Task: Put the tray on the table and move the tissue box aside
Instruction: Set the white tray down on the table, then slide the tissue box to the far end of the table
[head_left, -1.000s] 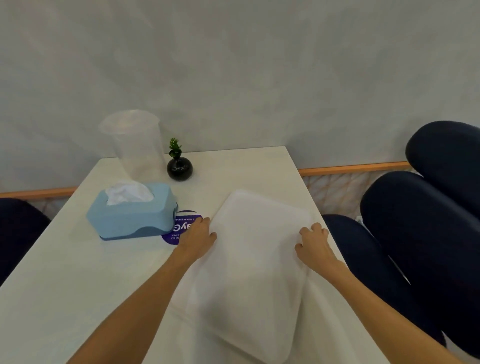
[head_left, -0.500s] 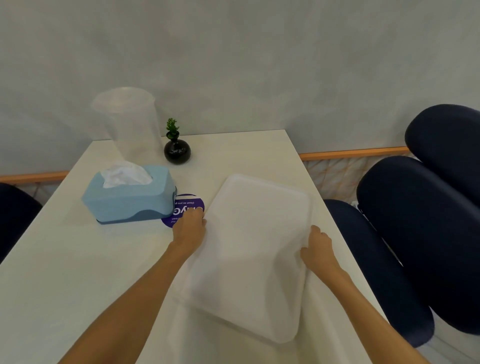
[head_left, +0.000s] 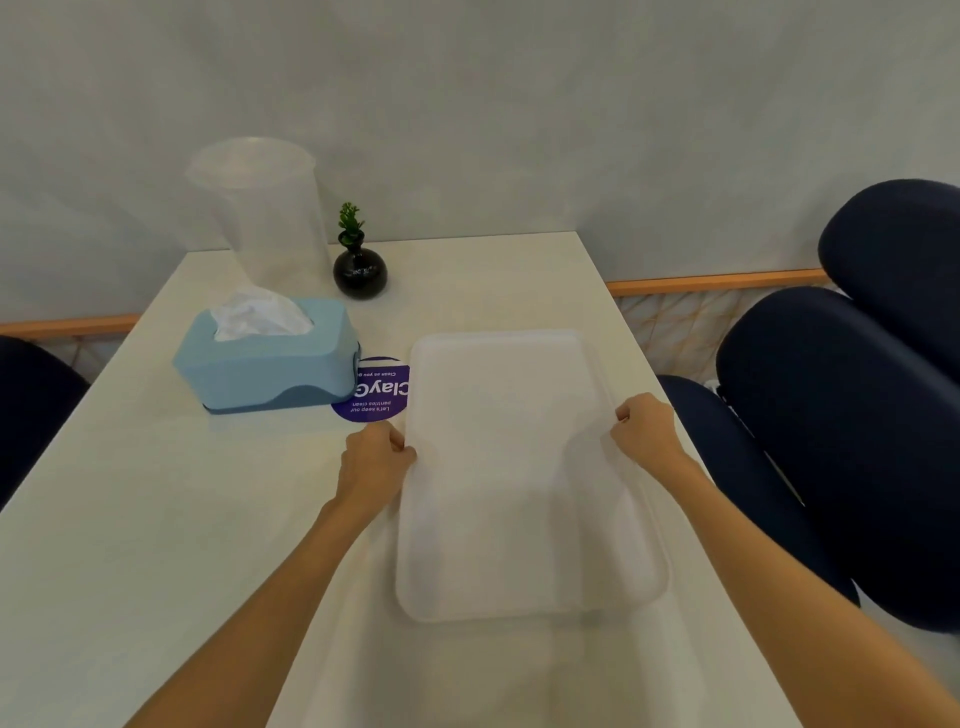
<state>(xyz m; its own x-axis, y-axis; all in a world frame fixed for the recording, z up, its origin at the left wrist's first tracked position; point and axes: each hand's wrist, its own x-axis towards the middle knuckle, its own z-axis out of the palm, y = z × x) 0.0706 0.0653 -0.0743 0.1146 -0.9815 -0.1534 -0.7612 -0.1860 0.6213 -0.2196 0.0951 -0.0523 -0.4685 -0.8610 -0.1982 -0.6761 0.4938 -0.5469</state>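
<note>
Both hands — left hand, right hand — pinch the tray by its long edges, keeping it level over the table; the tissue box waits alongside.

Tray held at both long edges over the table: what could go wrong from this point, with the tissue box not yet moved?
1. The tray lies close to the table's right edge; released skewed, it might overhang toward the chairs.
2. Its far left corner covers part of the purple sticker beside the tissue box, so pushing it forward could bump the box.
3. Sliding the box back may knock the black vase or clear cup behind it.
</note>
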